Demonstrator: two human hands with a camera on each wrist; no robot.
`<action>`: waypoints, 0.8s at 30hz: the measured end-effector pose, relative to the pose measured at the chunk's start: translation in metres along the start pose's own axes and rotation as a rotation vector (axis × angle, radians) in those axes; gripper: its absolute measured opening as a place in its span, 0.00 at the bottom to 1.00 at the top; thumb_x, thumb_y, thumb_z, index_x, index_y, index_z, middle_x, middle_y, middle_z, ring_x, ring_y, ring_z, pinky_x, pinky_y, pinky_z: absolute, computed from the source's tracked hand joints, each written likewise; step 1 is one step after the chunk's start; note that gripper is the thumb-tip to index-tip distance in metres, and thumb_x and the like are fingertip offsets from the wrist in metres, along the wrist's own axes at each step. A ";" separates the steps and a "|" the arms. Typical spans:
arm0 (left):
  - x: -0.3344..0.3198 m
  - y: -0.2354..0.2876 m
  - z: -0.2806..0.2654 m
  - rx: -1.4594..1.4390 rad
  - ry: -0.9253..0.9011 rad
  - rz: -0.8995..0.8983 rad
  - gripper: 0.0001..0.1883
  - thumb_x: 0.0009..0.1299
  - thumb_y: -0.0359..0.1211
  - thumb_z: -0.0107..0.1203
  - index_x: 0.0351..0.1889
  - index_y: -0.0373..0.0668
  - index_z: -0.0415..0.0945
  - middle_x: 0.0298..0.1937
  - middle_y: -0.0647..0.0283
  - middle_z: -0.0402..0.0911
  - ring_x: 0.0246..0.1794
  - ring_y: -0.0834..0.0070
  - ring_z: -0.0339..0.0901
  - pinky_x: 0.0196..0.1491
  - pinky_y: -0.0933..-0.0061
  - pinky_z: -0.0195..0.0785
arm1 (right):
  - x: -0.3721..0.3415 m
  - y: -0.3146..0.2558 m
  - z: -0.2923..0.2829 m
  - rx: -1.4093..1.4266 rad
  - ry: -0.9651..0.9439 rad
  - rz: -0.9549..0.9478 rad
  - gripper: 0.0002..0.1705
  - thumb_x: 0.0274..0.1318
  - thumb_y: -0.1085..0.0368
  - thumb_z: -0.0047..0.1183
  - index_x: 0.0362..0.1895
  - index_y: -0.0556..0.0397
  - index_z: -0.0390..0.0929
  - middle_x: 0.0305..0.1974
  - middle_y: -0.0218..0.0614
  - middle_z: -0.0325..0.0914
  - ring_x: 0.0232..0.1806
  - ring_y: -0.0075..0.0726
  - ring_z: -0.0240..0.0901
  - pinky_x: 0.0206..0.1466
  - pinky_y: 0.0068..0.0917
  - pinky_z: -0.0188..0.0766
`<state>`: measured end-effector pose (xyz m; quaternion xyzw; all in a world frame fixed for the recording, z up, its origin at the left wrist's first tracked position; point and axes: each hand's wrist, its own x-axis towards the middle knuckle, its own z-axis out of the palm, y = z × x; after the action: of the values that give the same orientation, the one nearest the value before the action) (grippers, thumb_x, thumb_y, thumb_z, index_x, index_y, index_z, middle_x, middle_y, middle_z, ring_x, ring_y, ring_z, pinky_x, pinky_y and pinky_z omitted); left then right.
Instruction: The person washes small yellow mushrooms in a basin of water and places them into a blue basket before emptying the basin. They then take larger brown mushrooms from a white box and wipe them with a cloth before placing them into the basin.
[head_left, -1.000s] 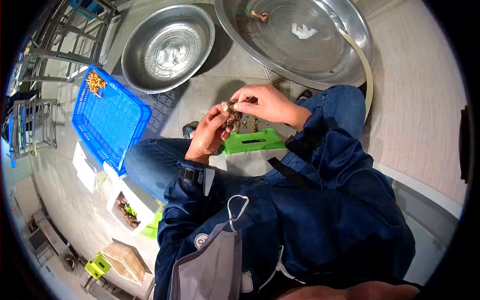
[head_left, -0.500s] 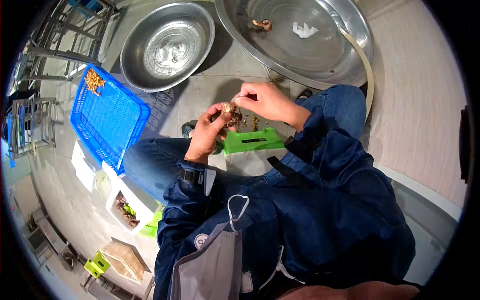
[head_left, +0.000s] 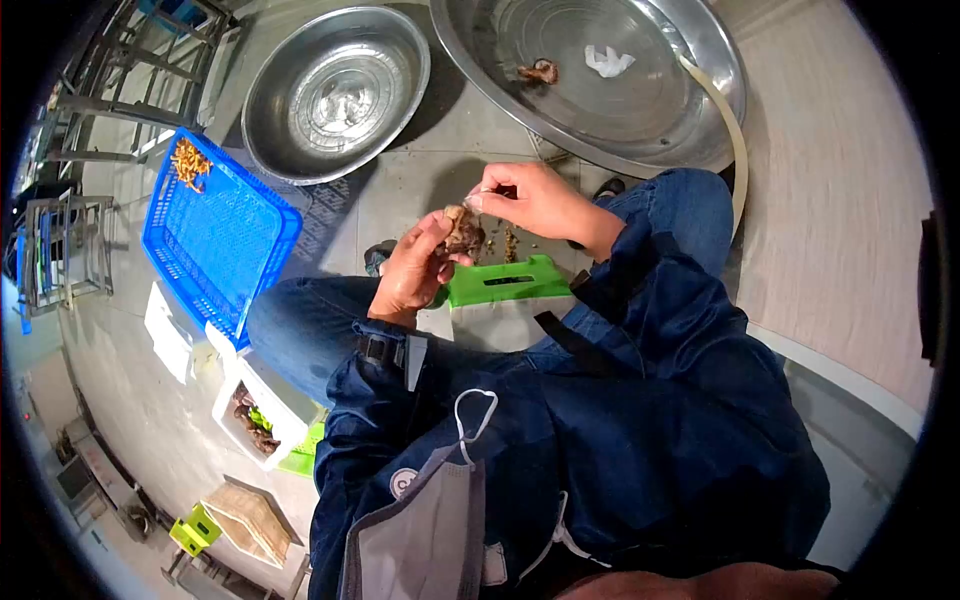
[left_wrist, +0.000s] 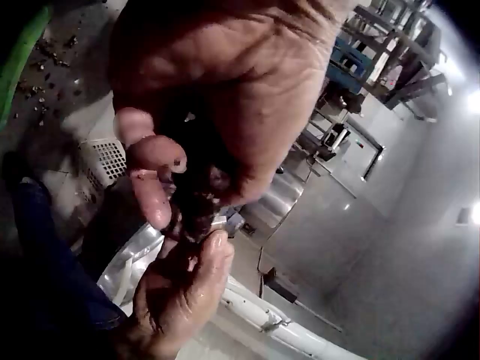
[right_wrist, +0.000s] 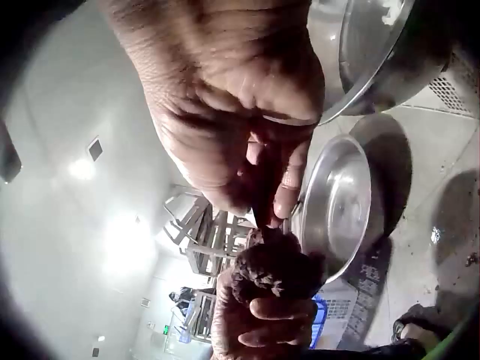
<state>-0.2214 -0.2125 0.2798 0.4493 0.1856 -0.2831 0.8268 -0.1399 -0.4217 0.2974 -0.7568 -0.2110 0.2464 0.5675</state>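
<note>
Brown, lumpy and rough, a clump (head_left: 463,232) is held in the left hand (head_left: 408,268), thumb on its near side and fingers around it. Close above it, the right hand (head_left: 540,208) has thumb and fingers pinched on a small pointed thing (right_wrist: 260,219), whose tip meets the clump (right_wrist: 274,271) in the right wrist view. What that pointed thing is, I cannot tell. Shadow and fingers hide much of the clump (left_wrist: 201,214) in the left wrist view, where the right hand's thumb (left_wrist: 210,262) is close to it.
A steel basin (head_left: 337,95) and a larger one (head_left: 640,120) with a brown piece (head_left: 540,71), white scrap (head_left: 608,61) and hose (head_left: 728,125) lie ahead. Left are a blue basket (head_left: 215,235) and white box (head_left: 290,410); a green stool (head_left: 508,283) is below the hands.
The clump has turned in the left hand and shows more of its brown side. The right hand has shifted slightly up from it. In the large basin the brown piece has moved down and right.
</note>
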 end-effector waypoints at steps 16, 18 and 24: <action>0.007 -0.012 -0.006 -0.097 -0.079 0.060 0.17 0.74 0.38 0.50 0.57 0.43 0.70 0.52 0.65 0.77 0.51 0.73 0.75 0.55 0.63 0.70 | -0.002 0.004 -0.005 -0.025 -0.057 0.027 0.10 0.60 0.64 0.57 0.32 0.58 0.75 0.36 0.34 0.82 0.36 0.20 0.72 0.40 0.24 0.71; 0.010 -0.015 -0.010 -0.160 -0.085 0.044 0.17 0.74 0.39 0.49 0.56 0.42 0.71 0.51 0.64 0.78 0.51 0.72 0.75 0.55 0.63 0.69 | -0.004 0.001 -0.004 -0.029 -0.045 -0.030 0.10 0.60 0.64 0.57 0.32 0.58 0.75 0.36 0.34 0.82 0.36 0.20 0.73 0.40 0.24 0.71; 0.017 -0.025 -0.012 -0.260 -0.037 0.016 0.18 0.74 0.42 0.47 0.55 0.42 0.72 0.49 0.62 0.79 0.49 0.70 0.76 0.48 0.68 0.71 | -0.007 -0.013 -0.001 -0.123 -0.079 0.042 0.11 0.61 0.63 0.56 0.33 0.59 0.75 0.37 0.34 0.82 0.35 0.18 0.71 0.39 0.23 0.70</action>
<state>-0.2250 -0.2183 0.2485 0.3345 0.2021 -0.2583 0.8835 -0.1453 -0.4236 0.3108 -0.7840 -0.2322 0.2745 0.5061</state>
